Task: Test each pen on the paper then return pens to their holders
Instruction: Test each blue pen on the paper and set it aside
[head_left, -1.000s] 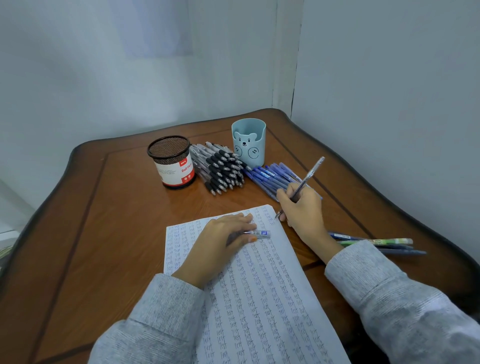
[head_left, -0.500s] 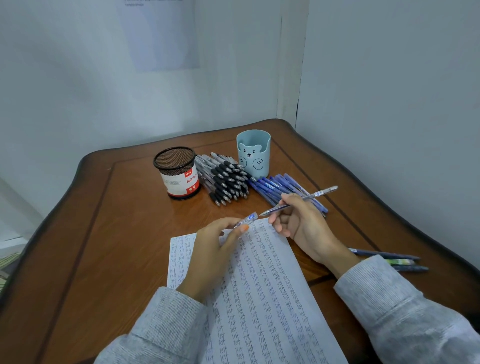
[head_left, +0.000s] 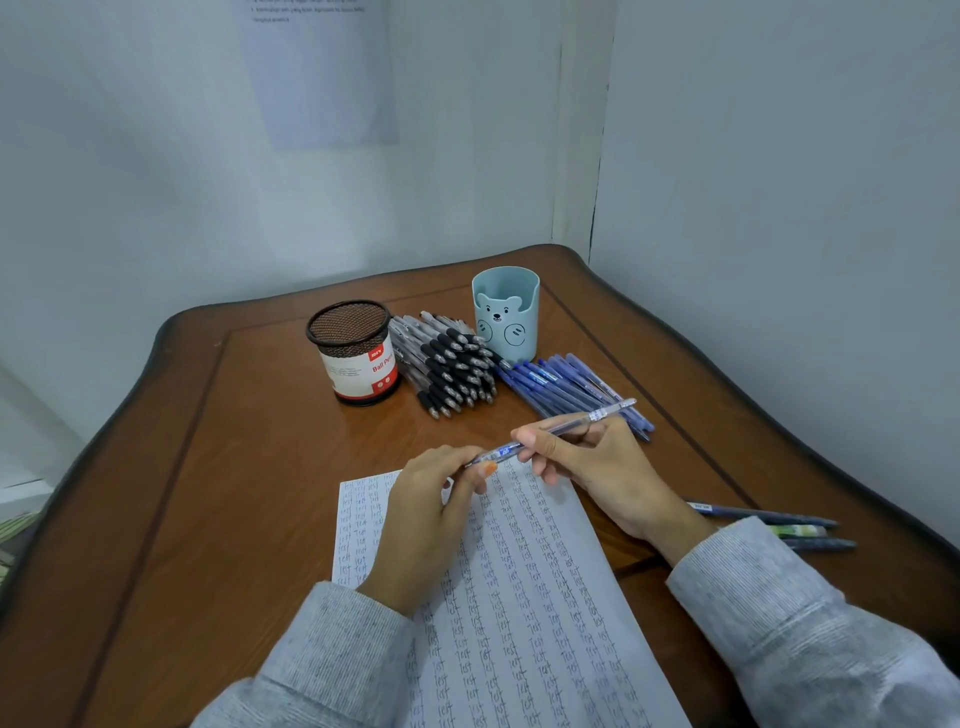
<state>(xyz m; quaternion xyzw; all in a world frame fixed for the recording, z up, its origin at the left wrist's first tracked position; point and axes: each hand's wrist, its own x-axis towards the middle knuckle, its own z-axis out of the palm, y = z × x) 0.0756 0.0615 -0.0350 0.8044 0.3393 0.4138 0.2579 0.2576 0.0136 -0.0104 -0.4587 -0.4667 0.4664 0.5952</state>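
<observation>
My right hand (head_left: 597, 467) holds a clear blue pen (head_left: 571, 423) nearly level above the top of the paper (head_left: 519, 623). My left hand (head_left: 431, 514) pinches the pen's cap (head_left: 493, 456) on the pen's tip end, so cap and pen meet. The paper is covered with rows of written test words. A black mesh holder (head_left: 356, 351) stands at the back left and a light blue bear holder (head_left: 506, 312) at the back right. Between them lies a pile of black-grip pens (head_left: 452, 364), and blue pens (head_left: 566, 387) lie right of it.
Three pens (head_left: 779, 525) lie on the brown wooden table (head_left: 208, 493) to the right of my right wrist. Walls close the far side and the right side. A sheet hangs on the far wall (head_left: 322, 78).
My right hand tipped the pen from upright to nearly level and moved it left. My left hand lifted the cap off the paper and brought it onto the pen's tip.
</observation>
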